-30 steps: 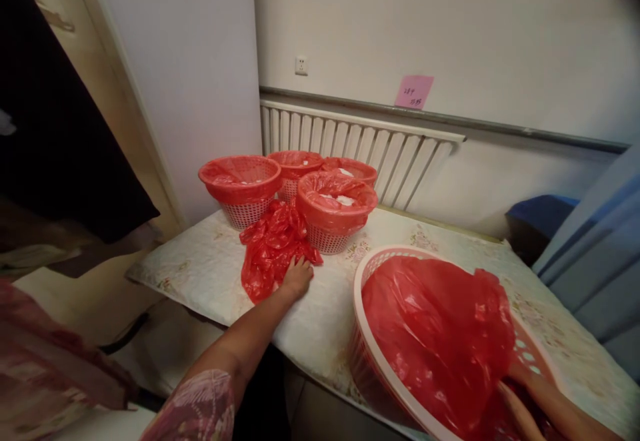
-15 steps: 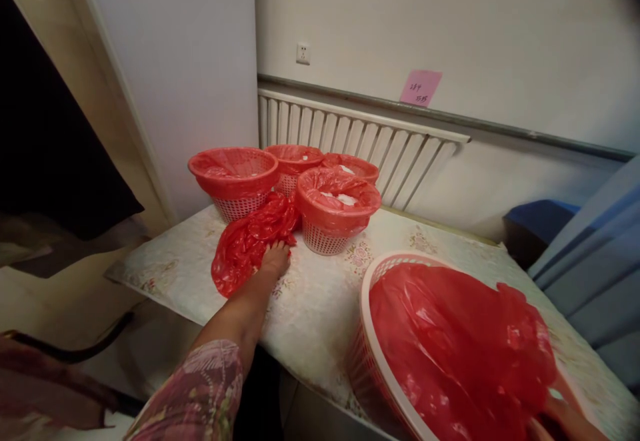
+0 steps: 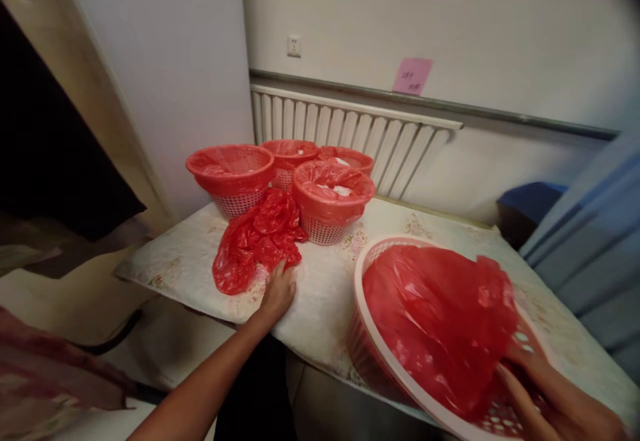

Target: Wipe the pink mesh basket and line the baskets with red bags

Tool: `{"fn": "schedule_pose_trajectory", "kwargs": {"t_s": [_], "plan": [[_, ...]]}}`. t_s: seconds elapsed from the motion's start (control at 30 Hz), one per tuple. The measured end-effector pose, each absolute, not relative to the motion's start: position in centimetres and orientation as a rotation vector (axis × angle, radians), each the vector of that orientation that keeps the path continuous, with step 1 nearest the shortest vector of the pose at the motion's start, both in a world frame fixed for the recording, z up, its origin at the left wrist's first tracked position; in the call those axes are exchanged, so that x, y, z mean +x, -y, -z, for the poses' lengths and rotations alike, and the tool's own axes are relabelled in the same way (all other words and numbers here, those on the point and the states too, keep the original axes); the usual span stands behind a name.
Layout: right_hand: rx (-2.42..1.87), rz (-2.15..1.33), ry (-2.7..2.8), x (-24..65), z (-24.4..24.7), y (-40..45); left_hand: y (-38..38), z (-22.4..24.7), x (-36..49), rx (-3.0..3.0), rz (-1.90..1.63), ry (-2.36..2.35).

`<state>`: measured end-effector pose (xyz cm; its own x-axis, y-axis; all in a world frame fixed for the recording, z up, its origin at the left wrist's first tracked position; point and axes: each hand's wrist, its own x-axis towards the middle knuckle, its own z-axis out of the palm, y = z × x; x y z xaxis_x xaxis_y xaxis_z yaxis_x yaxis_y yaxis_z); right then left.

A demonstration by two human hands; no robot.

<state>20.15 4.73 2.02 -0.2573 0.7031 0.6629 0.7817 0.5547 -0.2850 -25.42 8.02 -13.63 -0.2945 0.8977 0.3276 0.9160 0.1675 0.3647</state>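
Left hand [image 3: 279,294] loosely spread beside crumpled bags [image 3: 257,244] on the desk [image 3: 323,297] at 8 o'clock, right hand [image 3: 555,391] pinching a red bag [image 3: 440,314] in a basket [image 3: 364,307] at 4 o'clock, pink note [image 3: 413,76] at 1 o'clock, handwriting unclear

Crumpled red plastic heap [image 3: 260,237]: thin film, glossy, wrinkled. Large oval pale-pink plastic basket [image 3: 367,351]: rigid, perforated. Broad red plastic bag [image 3: 435,321] inside it: smoother, also glossy. Small round pink lattice baskets [image 3: 325,229]: plastic, with shiny red film linings [image 3: 333,209]. Pale floral desk covering [image 3: 320,294] shows faint sheen. Rectangular pink note [image 3: 413,76]: paper, matt.
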Motion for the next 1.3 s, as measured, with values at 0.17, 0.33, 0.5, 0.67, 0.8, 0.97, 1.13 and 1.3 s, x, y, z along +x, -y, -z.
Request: {"fn": "schedule_pose_trajectory", "kwargs": {"t_s": [0.17,0.33,0.5,0.67,0.8,0.97,1.13,1.3], "plan": [[-1.180,0.067,1.997,17.9,-4.6,-3.9,-6.5,9.5,-21.7,-1.759,1.459,2.304],[-1.141,-0.039,1.970,17.0,-5.9,-3.4,-4.0,0.6,-16.0,-1.817,1.837,1.850],[-1.081,-0.163,1.983,17.3,-6.4,-3.3,-1.4,-5.4,-11.1,-2.145,1.738,1.531],[-1.033,-0.371,1.963,17.7,-7.1,-3.4,-1.0,-8.6,-7.4,-2.624,1.447,1.397],[-0.949,-0.450,1.959,17.7,-8.1,-2.9,-1.6,-10.9,-4.4,-2.720,1.396,1.407],[-0.840,-0.588,1.892,17.5,-8.9,-2.6,-3.8,-11.1,-2.0,-2.731,1.302,1.447],[-0.849,-0.768,1.559,18.8,-8.7,-4.3,-5.8,-9.8,-2.3,-2.778,1.032,1.576],[-0.914,-0.657,1.300,21.2,-8.2,-6.8,-5.5,-9.5,-3.2,-2.886,0.477,1.691]]}}
